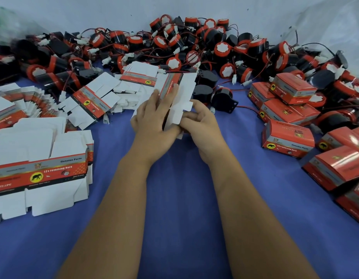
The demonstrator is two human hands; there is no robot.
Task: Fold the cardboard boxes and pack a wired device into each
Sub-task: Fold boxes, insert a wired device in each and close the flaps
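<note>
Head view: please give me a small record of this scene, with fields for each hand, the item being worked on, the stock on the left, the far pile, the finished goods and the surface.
left hand: holds the box blank, fingers laid along its printed panel
right hand: pinches a white flap of the same blank
box blank: unfolded, held above the cloth
flat blanks: stacked and fanned, left side
wired horns: black and red, piled along the far edge
folded boxes: red, heaped on the right
blue cloth: covers the table
</note>
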